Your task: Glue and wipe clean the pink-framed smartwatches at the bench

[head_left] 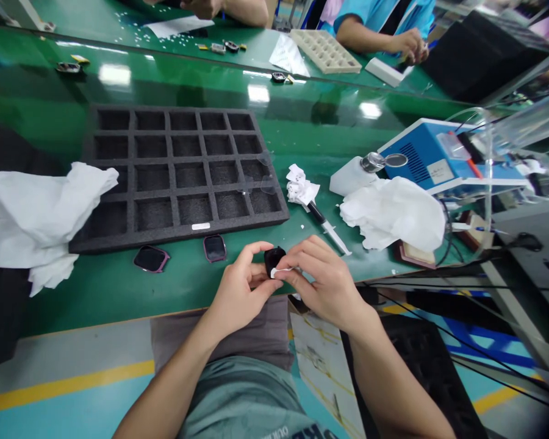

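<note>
My left hand (240,291) is closed round a small black watch-like casing (273,256), held just over the near edge of the green table. My right hand (322,277) pinches a small white wipe (280,272) against that casing. Two more dark casings lie on the table beside my hands: one with a pink rim (151,258) and one (215,248) closer to my left hand. Behind them sits a black foam tray (132,183) with several square compartments.
White cloths lie at the left (36,213) and right (393,213). A crumpled tissue (301,186) and a syringe-like tool (332,230) sit near a white dispenser bottle (354,175) and a blue device (432,157). Other people's hands (409,46) work at the far side.
</note>
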The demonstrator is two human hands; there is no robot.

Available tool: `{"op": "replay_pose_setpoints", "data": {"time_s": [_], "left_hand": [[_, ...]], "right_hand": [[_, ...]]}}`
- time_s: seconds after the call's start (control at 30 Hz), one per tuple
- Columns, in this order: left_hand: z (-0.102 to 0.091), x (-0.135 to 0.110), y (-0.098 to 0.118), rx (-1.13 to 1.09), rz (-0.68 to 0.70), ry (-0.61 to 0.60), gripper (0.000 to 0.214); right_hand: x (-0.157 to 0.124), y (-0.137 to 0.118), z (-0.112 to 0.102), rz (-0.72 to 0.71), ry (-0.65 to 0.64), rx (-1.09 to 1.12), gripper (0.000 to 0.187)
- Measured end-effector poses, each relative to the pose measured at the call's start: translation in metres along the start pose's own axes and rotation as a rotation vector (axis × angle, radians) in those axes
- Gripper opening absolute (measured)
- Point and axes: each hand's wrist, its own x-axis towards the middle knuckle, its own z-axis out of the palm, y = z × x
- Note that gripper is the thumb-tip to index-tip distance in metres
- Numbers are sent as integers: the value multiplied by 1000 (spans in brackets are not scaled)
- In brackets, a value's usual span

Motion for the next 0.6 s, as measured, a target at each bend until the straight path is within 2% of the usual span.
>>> {"op": "replay_pose_setpoints", "data": {"time_s": [0.17,0.37,0.47,0.6], "left_hand": [[3,0,-2,86,33,31,47],[8,0,-3,121,47,67,48],[9,0,-4,122,40,74,50],[10,0,-4,64,14,99,51]], "right_hand": [[5,-1,16,2,104,-52,15],[6,-8,36,167,293,-90,14],[5,-4,38,251,313,-129,15],[-3,15,29,362,285,-248,15]]}}
